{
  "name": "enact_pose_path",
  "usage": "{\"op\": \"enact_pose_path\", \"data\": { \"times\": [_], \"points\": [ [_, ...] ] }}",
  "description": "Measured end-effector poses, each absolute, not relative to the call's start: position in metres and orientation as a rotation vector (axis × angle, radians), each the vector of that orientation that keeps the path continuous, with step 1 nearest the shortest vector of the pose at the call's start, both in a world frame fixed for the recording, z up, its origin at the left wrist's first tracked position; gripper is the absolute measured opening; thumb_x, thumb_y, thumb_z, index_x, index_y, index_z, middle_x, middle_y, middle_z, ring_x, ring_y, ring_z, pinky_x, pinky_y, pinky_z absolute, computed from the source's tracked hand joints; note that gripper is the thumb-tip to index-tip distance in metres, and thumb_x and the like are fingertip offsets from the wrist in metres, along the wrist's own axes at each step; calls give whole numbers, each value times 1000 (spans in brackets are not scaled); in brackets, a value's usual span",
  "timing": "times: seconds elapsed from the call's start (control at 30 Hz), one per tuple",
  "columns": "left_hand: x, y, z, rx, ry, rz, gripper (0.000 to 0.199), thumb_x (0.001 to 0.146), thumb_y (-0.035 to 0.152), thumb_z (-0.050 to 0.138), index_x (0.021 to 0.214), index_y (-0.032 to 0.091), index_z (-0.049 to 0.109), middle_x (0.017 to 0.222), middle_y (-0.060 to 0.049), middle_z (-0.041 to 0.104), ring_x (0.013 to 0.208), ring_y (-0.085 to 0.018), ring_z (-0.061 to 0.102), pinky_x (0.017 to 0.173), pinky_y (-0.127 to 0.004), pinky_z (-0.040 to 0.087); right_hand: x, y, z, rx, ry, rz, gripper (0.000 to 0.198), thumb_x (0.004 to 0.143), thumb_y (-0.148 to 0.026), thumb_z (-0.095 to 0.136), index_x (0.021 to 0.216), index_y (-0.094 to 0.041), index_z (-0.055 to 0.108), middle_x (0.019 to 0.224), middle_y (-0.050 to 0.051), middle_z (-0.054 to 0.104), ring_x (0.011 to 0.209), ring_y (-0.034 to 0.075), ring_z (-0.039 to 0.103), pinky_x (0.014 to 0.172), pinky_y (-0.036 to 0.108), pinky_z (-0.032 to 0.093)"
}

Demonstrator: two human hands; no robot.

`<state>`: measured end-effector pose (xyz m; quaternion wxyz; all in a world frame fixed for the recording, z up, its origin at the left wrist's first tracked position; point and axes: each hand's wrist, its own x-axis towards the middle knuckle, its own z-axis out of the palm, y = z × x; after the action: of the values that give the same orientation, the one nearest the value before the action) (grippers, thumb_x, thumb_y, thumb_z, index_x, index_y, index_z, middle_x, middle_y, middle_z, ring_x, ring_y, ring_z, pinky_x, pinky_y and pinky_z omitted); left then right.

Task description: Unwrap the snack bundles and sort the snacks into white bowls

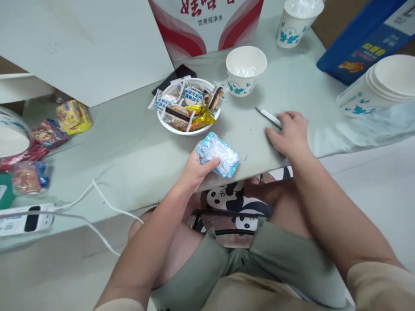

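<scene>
The left grip (pixel 198 167) pinches a blue packet (pixel 223 152) near the table (pixel 123 142) edge. At the packet's two o'clock, the right grip (pixel 294 134) touches a white pen-like tool (pixel 269 115); whether pinching it, I cannot tell. At eleven o'clock stands a snack bowl (pixel 168 126).

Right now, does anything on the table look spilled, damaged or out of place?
Nothing looks spilled. Wrapped snacks poke past the rim of the white bowl, so it looks overfull. A small dark mark on the tabletop, near the blue packet, is odd too; its nature is unclear.
</scene>
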<state>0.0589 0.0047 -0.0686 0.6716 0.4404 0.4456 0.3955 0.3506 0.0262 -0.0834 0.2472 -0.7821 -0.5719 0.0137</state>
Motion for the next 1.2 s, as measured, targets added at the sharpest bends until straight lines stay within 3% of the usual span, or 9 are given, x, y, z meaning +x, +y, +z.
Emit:
{"op": "enact_pose_path", "data": {
  "times": [0.13, 0.3, 0.53, 0.8, 0.97, 1.1, 1.2],
  "points": [
    [60, 7, -73, 1140, 1013, 971, 82, 67, 35, 86, 137, 28, 44, 133, -8, 60, 116, -24, 62, 102, -38, 52, 353, 33, -84, -2097, -1512, 47, 21, 86, -33, 60, 100, -20, 70, 112, 17, 67, 109, 34, 60, 96, 54, 46],
    [60, 7, -79, 1322, 1027, 1003, 69, 80, 27, 69, 142, 28, 38, 136, -10, 59, 123, -26, 60, 110, -44, 47, 314, -4, -53, -1626, -1702, 209, 26, 99, -36, 50, 102, -23, 71, 81, 5, 69, 73, 21, 63, 70, 36, 51],
    [56, 5, -81, 1403, 1019, 1031, 63, 82, 19, 63, 141, 27, 41, 136, -9, 60, 124, -25, 61, 112, -43, 47, 260, -21, -50, -1304, -2025, 456, 29, 101, -35, 52, 110, -24, 77, 94, 7, 75, 81, 20, 69, 73, 32, 53],
    [50, 7, -78, 1516, 1128, 1036, 66, 77, 18, 67, 137, 27, 40, 138, -11, 58, 124, -27, 61, 108, -44, 51, 329, -26, -45, -1722, -2095, 484, 30, 94, -36, 57, 105, -24, 82, 97, 9, 75, 86, 26, 70, 75, 38, 53],
    [46, 7, -76, 1759, 1291, 1116, 71, 74, 17, 72, 137, 29, 43, 137, -10, 53, 128, -26, 57, 110, -44, 48, 362, -23, -50, -2007, -1864, 305, 31, 90, -38, 59, 106, -22, 80, 100, 12, 74, 94, 31, 68, 85, 46, 51],
    [45, 4, -70, 2002, 1523, 977, 44, 73, 22, 75, 115, 21, 64, 125, -13, 60, 126, -31, 57, 111, -48, 46, 351, -4, -53, -2145, -1701, 116, 29, 85, -35, 62, 107, -22, 77, 106, 15, 71, 105, 37, 62, 92, 56, 45],
    [44, 2, -64, 2029, 1552, 903, 10, 83, 22, 66, 93, 21, 69, 107, -10, 71, 107, -26, 66, 99, -42, 51, 324, 0, -51, -1967, -1735, 96, 31, 86, -30, 62, 113, -20, 73, 113, 16, 69, 111, 37, 60, 96, 56, 45]
  ]
}}
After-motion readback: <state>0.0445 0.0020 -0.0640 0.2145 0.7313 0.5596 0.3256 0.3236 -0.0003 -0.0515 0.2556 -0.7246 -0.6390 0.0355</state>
